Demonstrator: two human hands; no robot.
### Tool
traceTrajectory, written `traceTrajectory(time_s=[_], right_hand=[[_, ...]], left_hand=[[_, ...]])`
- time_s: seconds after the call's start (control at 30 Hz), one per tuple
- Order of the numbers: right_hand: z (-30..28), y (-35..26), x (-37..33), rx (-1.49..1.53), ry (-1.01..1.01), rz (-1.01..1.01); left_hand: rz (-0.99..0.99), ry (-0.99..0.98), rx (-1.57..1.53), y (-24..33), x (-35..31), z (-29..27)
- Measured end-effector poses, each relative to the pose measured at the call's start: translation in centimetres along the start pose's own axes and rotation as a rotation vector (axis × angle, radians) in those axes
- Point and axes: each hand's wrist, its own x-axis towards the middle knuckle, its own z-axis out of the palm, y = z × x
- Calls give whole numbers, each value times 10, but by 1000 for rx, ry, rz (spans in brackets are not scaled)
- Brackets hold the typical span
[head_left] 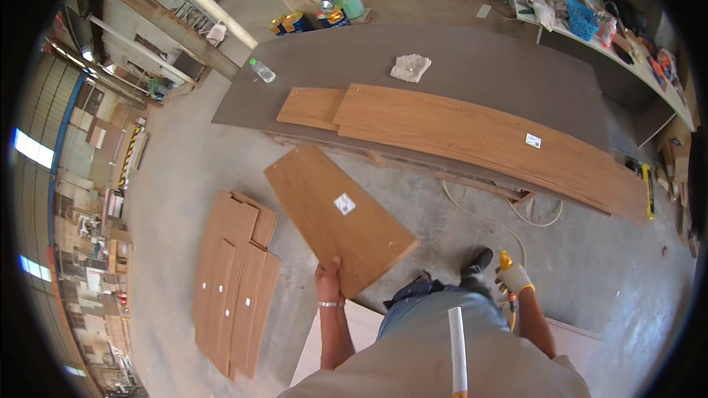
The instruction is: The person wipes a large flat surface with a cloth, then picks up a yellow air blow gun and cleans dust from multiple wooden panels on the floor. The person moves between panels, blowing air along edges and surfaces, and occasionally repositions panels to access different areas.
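A wooden board (pixel 335 215) is gripped at its near edge by the left hand (pixel 329 280), fingers closed round it, and held above the floor. A stack of boards (pixel 234 280) is already laid at the left; two long boards (pixel 472 136) remain on the grey sheet (pixel 472 59). The gloved right hand (pixel 514 278) appears closed on a yellow tool (pixel 506 260), partly hidden

A brown wooden board (pixel 335 217) with a small white sticker is held up off the floor by its near corner, tilted, running far-left to near-right. A yellow-tipped tool (pixel 507 265) sits upright at near right.
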Motion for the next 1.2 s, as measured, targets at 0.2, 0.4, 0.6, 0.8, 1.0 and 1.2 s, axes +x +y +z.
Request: traceTrajectory(time_s=[0.2,0.4,0.6,0.8,1.0,1.2], right_hand=[[-89,21,54,340,-70,144],[-155,52,64,718,58,113],[-156,129,55,917,231,264],[-107,127,39,365,306,391],[-53,94,77,377,423,350],[-61,-19,92,648,592,492]], left_hand=[[101,-44,-86,-13,63,126],[66,-37,-239,-82,149,238],[-163,80,-466,-153,202,311],[-579,-12,134,-133,252,305],[186,-206,1696,-115,288,293],[894,-707,1451,-119,308,434]])
